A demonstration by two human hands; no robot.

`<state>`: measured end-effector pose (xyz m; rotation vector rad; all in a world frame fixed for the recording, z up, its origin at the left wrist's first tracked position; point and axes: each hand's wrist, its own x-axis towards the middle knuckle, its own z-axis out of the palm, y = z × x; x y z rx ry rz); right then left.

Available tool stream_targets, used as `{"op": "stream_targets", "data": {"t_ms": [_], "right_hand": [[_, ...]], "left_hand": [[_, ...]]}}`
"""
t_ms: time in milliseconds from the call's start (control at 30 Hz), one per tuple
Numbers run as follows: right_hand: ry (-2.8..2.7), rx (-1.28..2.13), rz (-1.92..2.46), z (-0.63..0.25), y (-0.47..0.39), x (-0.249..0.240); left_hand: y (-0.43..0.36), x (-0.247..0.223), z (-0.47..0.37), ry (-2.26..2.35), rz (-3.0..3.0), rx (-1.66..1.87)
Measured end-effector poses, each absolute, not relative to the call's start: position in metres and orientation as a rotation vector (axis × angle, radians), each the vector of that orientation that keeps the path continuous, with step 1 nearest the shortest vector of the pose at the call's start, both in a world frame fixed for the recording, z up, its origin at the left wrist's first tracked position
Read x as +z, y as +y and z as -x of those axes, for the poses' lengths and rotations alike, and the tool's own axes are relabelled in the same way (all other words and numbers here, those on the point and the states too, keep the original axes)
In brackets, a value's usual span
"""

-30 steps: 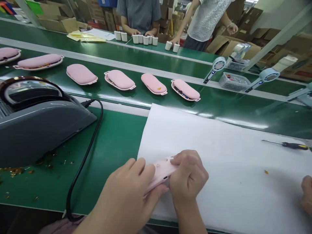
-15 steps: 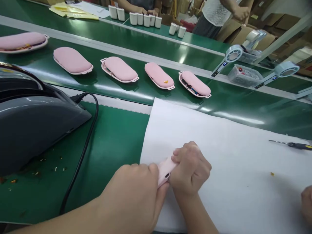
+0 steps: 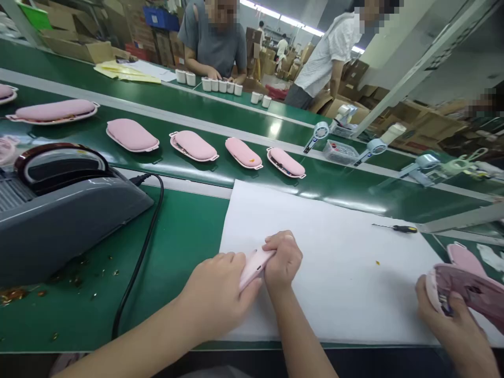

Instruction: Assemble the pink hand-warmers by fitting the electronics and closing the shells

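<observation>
A small pink plastic casing (image 3: 250, 272) with a dark port-like slot in its side is held between my two hands over a white sheet (image 3: 334, 283). My left hand (image 3: 219, 290) wraps its near left end, with the thumb underneath. My right hand (image 3: 282, 262) is closed in a fist round the far right end. Both ends of the casing are hidden by my fingers. Beyond the sheet, on the green belt, lie several pink oval padded shells (image 3: 195, 145), some gaping with parts showing inside.
A grey tape dispenser (image 3: 79, 210) with a black cord (image 3: 147, 247) stands left, scraps beside it. A screwdriver (image 3: 403, 229) lies on the sheet. At right, another person's hand (image 3: 452, 320) holds an open pink shell (image 3: 472, 291). Handheld fans (image 3: 318, 131) and white cups (image 3: 220, 85) stand farther back.
My view has tilted up and widened, showing more of the room. The other person's hand with the open shell has come into view at right. Both my hands still grip the casing.
</observation>
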<state>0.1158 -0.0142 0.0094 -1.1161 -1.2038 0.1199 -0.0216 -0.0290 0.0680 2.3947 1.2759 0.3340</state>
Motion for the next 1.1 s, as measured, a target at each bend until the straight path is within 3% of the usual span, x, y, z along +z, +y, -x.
{"op": "stream_targets", "data": {"t_ms": [167, 300, 467, 633, 867, 1100], "right_hand": [[-1.301, 0.022, 1.497, -0.122, -0.03, 0.014], [-1.113, 0.375, 1.638, -0.127, -0.047, 0.01], [-0.905, 0.867, 1.429, -0.126, -0.054, 0.014], [-0.823, 0.917, 1.21, -0.116, -0.059, 0.026], [-0.996, 1.138, 1.124, -0.128, -0.07, 0.057], [-0.965, 1.219, 1.044, -0.137, -0.077, 0.063]], "left_hand": [[-0.032, 0.067, 0.025, 1.217, -2.12, 0.468], [-0.038, 0.06, 0.022, 1.079, -2.076, 0.605], [-0.043, 0.052, 0.016, 1.06, -1.855, 0.762], [-0.05, 0.052, 0.014, 1.174, -1.495, 0.907], [-0.06, 0.076, 0.004, 1.178, -1.2, 0.66], [-0.059, 0.088, -0.001, 1.016, -1.107, 0.718]]}}
